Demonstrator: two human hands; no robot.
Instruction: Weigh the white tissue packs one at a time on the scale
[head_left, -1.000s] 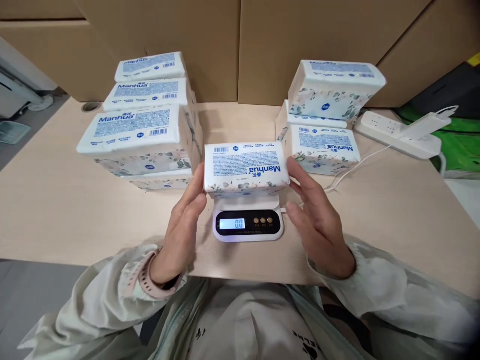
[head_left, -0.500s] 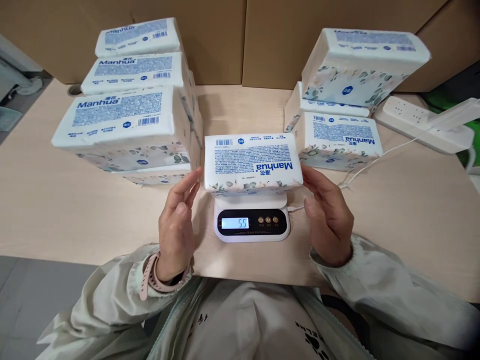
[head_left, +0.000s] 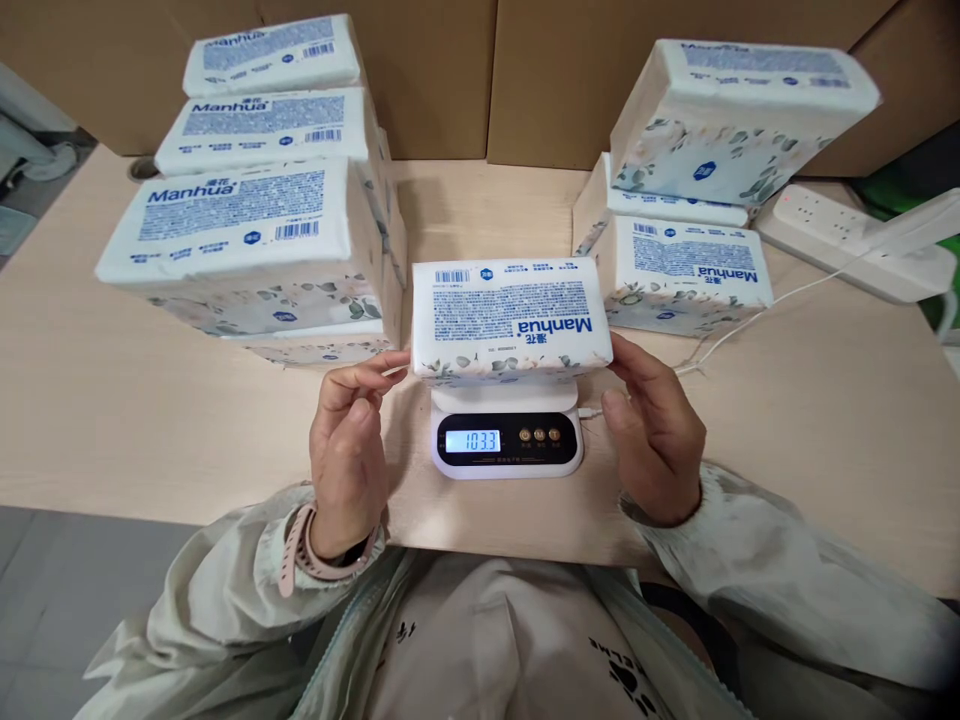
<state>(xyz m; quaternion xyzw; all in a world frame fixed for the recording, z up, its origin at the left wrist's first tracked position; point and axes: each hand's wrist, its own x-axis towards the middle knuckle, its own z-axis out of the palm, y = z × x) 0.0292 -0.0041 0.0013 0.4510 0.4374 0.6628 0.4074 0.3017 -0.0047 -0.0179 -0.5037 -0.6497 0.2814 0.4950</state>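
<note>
A white Manhua tissue pack (head_left: pixel 510 315) lies flat on a small white digital scale (head_left: pixel 508 440) whose lit display reads 1033. My left hand (head_left: pixel 349 445) is just left of the pack, fingers loosely curled, the index tip close to its lower left corner. On the other side, my right hand (head_left: pixel 656 435) has its fingertips at the lower right corner. Neither hand grips the pack, which rests on the scale. A pink watch band sits on my left wrist.
Stacked tissue packs (head_left: pixel 240 220) stand at the back left, and another pile (head_left: pixel 690 270) at the back right, on a light wooden table (head_left: pixel 150 400). A white power strip (head_left: pixel 832 230) and cable (head_left: pixel 735 330) lie at right. Cardboard boxes (head_left: pixel 562 80) line the back.
The pack has settled on the scale; the display went from 0.0 through 55 to 1033. Both hands loosened and drew slightly back from the pack's ends. The camera leaned closer.
</note>
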